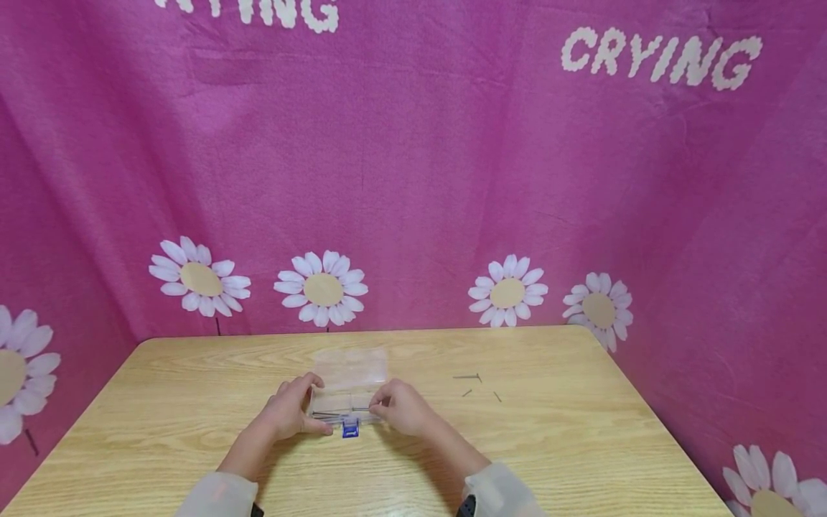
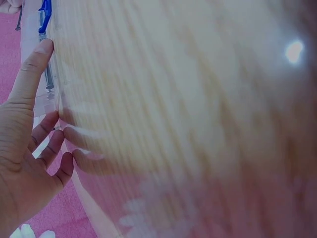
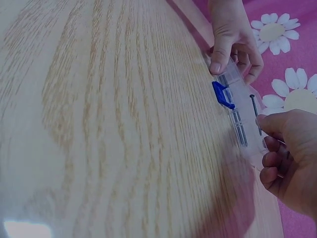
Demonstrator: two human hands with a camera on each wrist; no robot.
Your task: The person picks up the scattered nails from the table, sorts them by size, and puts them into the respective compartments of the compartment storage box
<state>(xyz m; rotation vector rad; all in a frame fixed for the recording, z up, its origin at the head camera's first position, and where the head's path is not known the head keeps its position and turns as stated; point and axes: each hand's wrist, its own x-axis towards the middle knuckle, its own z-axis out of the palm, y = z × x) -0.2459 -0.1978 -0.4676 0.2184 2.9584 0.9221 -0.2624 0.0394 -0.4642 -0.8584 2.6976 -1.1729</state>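
From my remote post I count two hands, one clear plastic box with one blue latch, and at least three loose nails on the wood-grain counter: a longer nail and two shorter ones, all lying right of the box. More nails lie inside the box; I cannot count them exactly. The left hand grips the box's left end, thumb along the front wall, the other fingers bent against the far side with a wide gap between. The right hand pinches a single nail between thumb and fingers, no gap showing, just above the box's right part. The clear lid lies folded back on the far side. The hands hide parts of both box ends from my head view. Behind the counter hangs a pink curtain with six daisies in view, some cut off by the frame.
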